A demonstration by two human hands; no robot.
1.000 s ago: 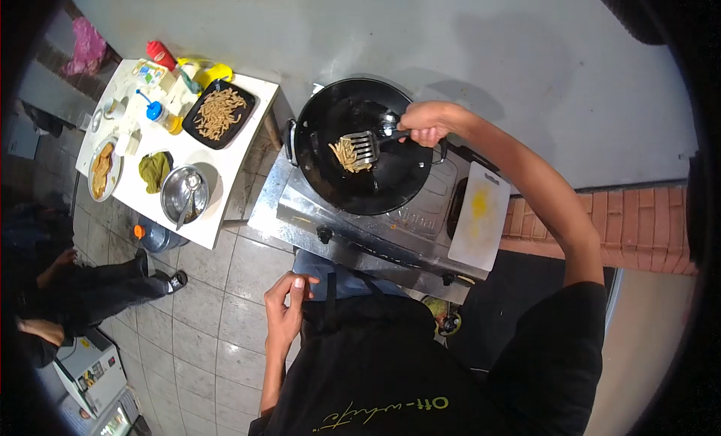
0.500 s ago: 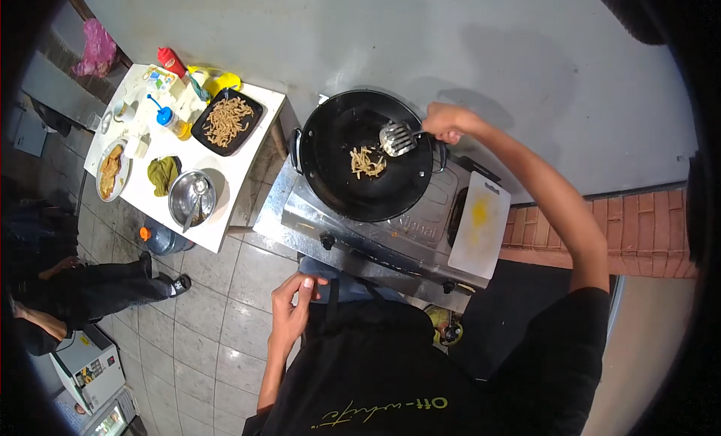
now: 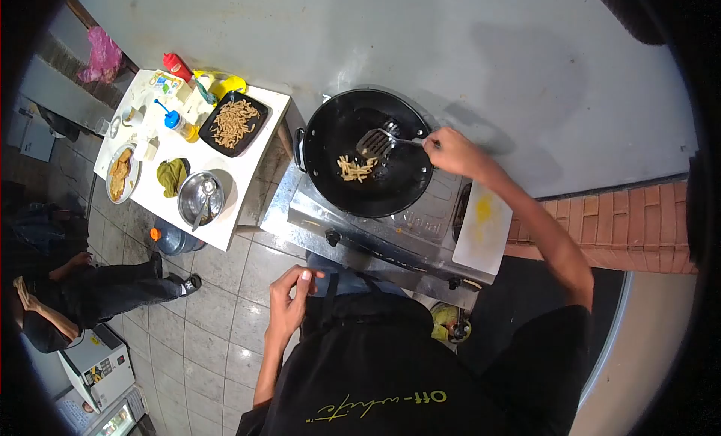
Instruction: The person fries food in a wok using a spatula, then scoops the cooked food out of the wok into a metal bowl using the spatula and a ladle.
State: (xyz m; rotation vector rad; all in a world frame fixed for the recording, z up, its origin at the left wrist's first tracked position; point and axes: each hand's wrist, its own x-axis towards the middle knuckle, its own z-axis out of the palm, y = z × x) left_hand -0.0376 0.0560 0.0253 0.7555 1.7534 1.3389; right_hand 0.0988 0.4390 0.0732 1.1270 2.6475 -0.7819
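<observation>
My right hand (image 3: 451, 149) grips the handle of a slotted metal spatula (image 3: 375, 143). The spatula's head is down inside a black wok (image 3: 368, 205), touching or close beside a small heap of pale food strips (image 3: 356, 168). The wok, oily inside and with two side handles, rests on a silver gas stove (image 3: 360, 244). My left hand (image 3: 289, 295) is held near my waist, left of the apron strap, its fingers curled in and the thumb on top. Nothing shows in it.
At left a white table (image 3: 225, 229) holds a black tray of brown strips (image 3: 234, 126), a steel bowl with a spoon (image 3: 201, 199), bottles and a plate of food (image 3: 122, 173). A stained cutting board (image 3: 481, 226) lies on the stove's right. Another person (image 3: 113, 289) stands far left.
My right hand has moved down, bringing the spatula lower and left, from the wok's right side to the food strips. The strips have shifted slightly left. My left hand stays curled.
</observation>
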